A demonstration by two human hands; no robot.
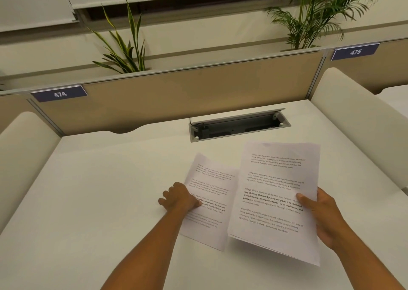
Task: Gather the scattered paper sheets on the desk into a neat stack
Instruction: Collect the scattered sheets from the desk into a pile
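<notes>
Papers sit low and right in the frame, pinched in the right hand, thumb on top. One sheet lies flat on the desk at the middle, the curled left hand gripping its edge.

Hands: I am seeing two, a left hand and a right hand.
Paper: I am counting one single sheet lying on the desk, plus one held bundle; its lower edges are showing at least two sheets, exact number unclear.
Plants: two are showing, a striped-leaf plant and a palm.
Number plates: two, 474 and 475.
Cable hatches: one hatch is sitting open.
</notes>
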